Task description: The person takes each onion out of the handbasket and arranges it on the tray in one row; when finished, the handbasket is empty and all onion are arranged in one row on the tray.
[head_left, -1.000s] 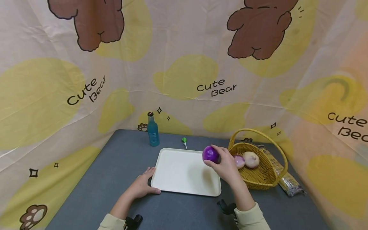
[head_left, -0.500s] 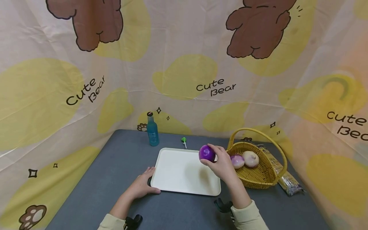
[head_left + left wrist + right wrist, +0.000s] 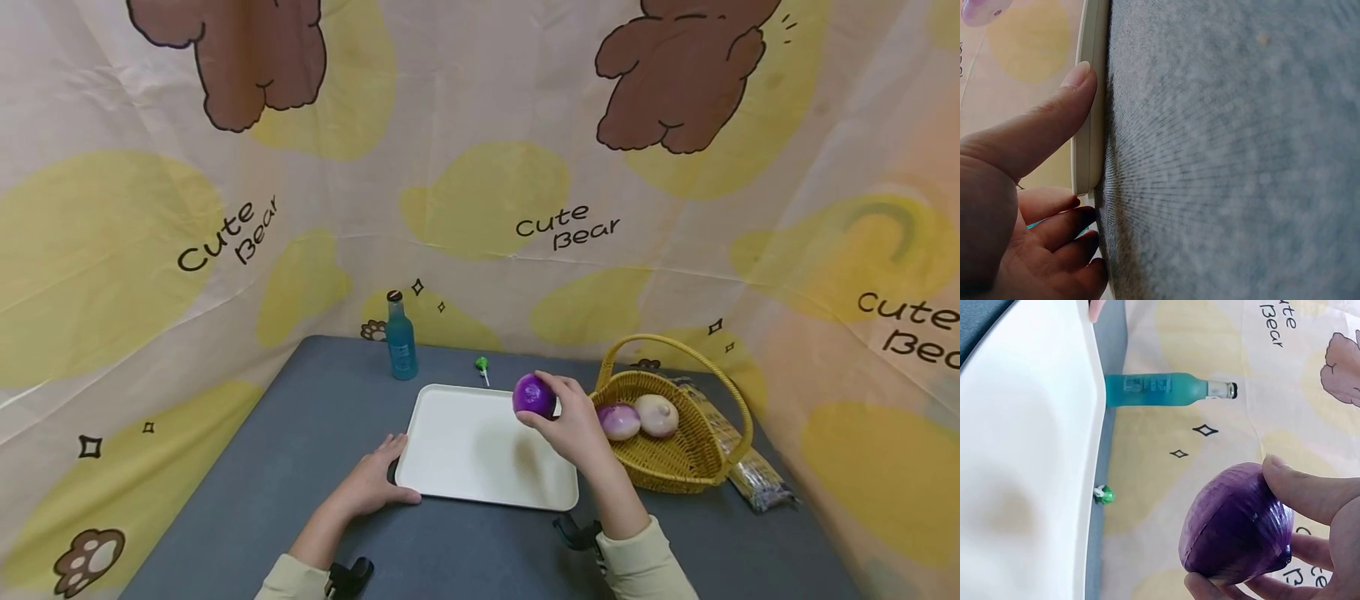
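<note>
My right hand (image 3: 567,421) holds a purple onion (image 3: 535,396) between thumb and fingers, raised over the back right part of a white rectangular tray (image 3: 472,454). In the right wrist view the onion (image 3: 1235,525) shows glossy dark skin, with the thumb on one side and fingertips on the other. My left hand (image 3: 371,479) rests at the tray's front left corner, thumb along the front edge and fingers along the left side. The left wrist view shows its thumb (image 3: 1054,122) straight against the tray's rim (image 3: 1089,131).
Right of the tray stands a yellow wicker basket (image 3: 675,475) with a tall handle, holding a purple-white onion (image 3: 619,422) and a pale onion (image 3: 657,416). A shiny packet (image 3: 757,483) lies beyond it. Behind the tray are a blue bottle (image 3: 401,346) and a green lollipop (image 3: 482,367).
The right hand has carried the purple onion leftward and slightly up, away from the basket and further over the tray. The left hand and tray have stayed in place.
</note>
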Demonstrator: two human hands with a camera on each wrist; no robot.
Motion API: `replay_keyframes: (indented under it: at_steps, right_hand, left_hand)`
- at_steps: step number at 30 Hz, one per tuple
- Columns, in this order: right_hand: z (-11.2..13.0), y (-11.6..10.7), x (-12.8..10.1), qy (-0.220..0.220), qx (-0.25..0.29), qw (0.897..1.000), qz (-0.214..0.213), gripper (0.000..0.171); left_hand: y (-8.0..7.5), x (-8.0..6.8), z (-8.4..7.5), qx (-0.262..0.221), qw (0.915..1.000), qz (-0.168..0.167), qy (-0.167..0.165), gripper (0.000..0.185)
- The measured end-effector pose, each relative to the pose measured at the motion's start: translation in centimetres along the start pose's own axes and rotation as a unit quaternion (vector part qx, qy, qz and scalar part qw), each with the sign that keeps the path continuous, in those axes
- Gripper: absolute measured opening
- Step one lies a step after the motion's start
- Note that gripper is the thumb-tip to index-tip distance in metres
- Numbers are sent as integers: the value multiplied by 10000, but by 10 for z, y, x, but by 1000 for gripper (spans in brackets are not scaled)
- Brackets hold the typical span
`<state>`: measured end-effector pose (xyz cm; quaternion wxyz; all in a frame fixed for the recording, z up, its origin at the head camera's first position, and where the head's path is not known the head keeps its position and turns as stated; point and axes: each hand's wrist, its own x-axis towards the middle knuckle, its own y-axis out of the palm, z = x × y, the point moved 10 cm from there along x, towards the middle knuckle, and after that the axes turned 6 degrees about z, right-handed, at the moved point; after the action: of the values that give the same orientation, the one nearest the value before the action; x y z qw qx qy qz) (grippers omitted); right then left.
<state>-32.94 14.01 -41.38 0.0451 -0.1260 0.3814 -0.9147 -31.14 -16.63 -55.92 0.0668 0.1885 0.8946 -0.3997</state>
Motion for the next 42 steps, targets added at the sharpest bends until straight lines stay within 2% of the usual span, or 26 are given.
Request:
replay_keyframes:
  at_steps: [13,27,42]
  right_hand:
    - [8,7,5,-26,-23,10000,3,71]
    - [15,20,11,53,195,9996,176,69]
    - [21,36,19,-18,200,9995,225,69]
  left_hand:
    - [-2,0,-1,62,9999,32,-143,110]
    - [-1,2,1,63,10000,24,-67,111]
    - [1,5,5,164,9998,-15,-83,111]
